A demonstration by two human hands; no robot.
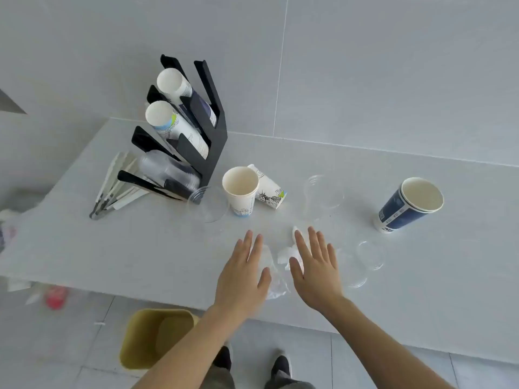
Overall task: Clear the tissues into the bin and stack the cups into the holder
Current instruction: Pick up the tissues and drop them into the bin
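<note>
Tissues (pixel 283 256) lie crumpled between two open hands (pixel 243 276) (pixel 314 273).

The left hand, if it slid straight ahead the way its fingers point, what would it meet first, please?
Probably the upright white paper cup. The left hand, open and flat, points up the counter toward it, and the surface between looks bare. A clear plastic cup lies just left of that line, so depth leaves some doubt.

A pale grey counter (pixel 421 276) runs along a wall (pixel 365 66) of large grey tiles with thin pale seams. Below lies a grey tiled floor (pixel 365 369), under soft, even light.
</note>
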